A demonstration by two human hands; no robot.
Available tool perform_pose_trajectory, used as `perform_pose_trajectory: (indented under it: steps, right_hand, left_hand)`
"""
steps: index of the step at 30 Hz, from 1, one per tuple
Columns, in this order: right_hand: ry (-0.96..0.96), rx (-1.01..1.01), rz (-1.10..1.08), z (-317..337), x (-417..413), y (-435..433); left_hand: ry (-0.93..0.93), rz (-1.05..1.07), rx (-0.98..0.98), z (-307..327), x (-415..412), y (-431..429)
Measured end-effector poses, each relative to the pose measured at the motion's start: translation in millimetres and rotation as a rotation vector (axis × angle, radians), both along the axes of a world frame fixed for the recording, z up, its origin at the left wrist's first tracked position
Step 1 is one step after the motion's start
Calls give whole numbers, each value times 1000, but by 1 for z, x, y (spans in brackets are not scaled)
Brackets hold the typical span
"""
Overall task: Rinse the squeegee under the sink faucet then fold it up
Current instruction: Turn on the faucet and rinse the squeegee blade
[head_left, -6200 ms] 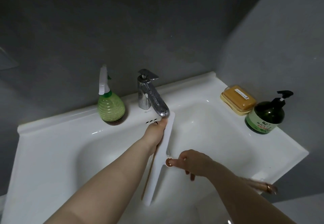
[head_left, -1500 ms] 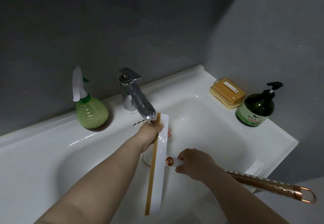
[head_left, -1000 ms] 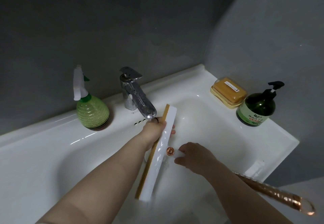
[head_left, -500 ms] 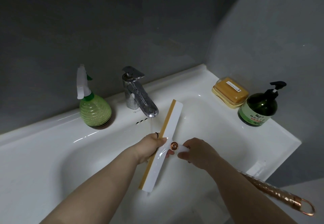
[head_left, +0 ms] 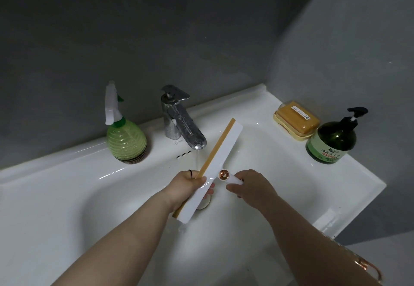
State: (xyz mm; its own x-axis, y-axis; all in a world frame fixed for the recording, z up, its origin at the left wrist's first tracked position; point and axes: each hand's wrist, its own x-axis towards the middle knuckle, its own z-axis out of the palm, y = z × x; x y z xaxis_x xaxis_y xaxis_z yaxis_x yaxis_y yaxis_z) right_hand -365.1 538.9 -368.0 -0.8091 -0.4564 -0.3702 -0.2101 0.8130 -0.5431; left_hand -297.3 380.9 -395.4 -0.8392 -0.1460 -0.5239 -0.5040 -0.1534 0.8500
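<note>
Head view: left hand grips the squeegee blade, right hand pinches its short handle, holding it slanted over the sink beside the faucet stream, likely to drain.

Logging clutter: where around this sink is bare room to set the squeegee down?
Bare: the sink ledge left of the spray bottle; the back ledge between faucet and soap dish. Crowded: the right corner, with soap dish and pump bottle, and the basin middle, where left hand and right hand hold the squeegee.
</note>
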Motion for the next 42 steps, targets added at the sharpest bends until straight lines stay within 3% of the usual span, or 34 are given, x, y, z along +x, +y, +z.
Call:
perform_pose_trajectory:
  steps: [3,6,12,20,22,25,27,33,35,38,42]
  right_hand:
    - [-5,-22,-28,1,-2,-5]
    - [3,1,-25,1,-4,-7]
    - [27,18,-39,5,-11,-2]
    - [105,111,6,3,-12,-5]
    - [121,130,11,3,-14,-5]
    - [148,126,-17,4,-14,-5]
    - [95,109,-24,3,-13,-6]
    - [70,136,61,5,-6,-9]
    - [56,118,75,8,-3,-9]
    - [46,93,145,11,4,-12]
    - [97,62,145,13,11,-17]
  left_hand:
    - [-38,7,-272,0,3,-2]
    - [-118,-31,-287,-3,6,-4]
    - [-179,8,306,-9,15,-14]
    - [-208,-81,523,-6,17,-18]
    - [-157,-44,340,-5,14,-11]
    - [-27,19,-161,-3,9,0]
    - [13,42,-282,-5,8,1]
    - [-110,-124,-866,-5,6,-4]
    - [-87,-168,-877,-2,-1,-4]
    - [49,-49,-606,3,-14,0]
    - [46,80,-458,8,-28,-1]
